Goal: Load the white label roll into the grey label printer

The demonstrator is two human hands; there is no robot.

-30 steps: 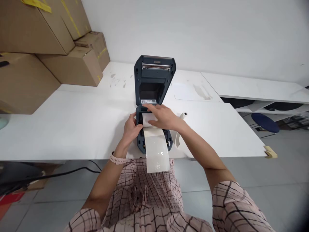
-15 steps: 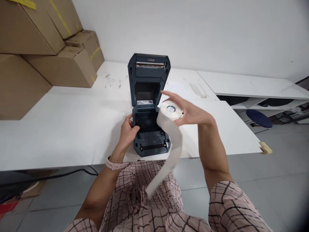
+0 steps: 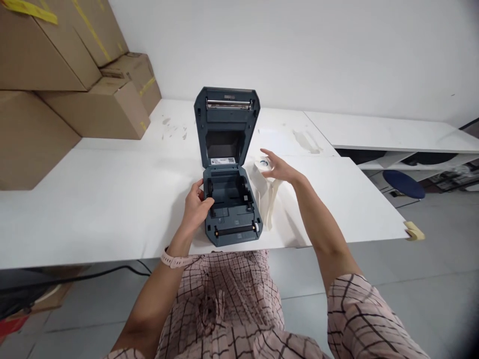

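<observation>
A dark label printer (image 3: 232, 212) stands on the white table with its lid (image 3: 227, 119) raised and its inside bare of any roll. My left hand (image 3: 198, 202) grips the printer's left side wall, thumb over the rim. To the right of the printer, a white label roll (image 3: 259, 172) is down at the table, its core facing up. Around the roll's upper right side curve the fingers and thumb of my right hand (image 3: 280, 167); they partly hide it. A loose strip of its paper (image 3: 270, 207) hangs toward the table's front edge.
Cardboard boxes (image 3: 108, 107) are stacked at the back left against the wall. A lower white shelf unit (image 3: 396, 132) and a blue stool (image 3: 403, 183) are on the right. Yellowish tape or padding (image 3: 414, 231) covers the table's right front corner. A black cable (image 3: 123, 269) runs below the table.
My right hand has carried the label roll right and down, from above the printer to the table beside it. The trailing strip has left my lap. My left hand stays on the printer.
</observation>
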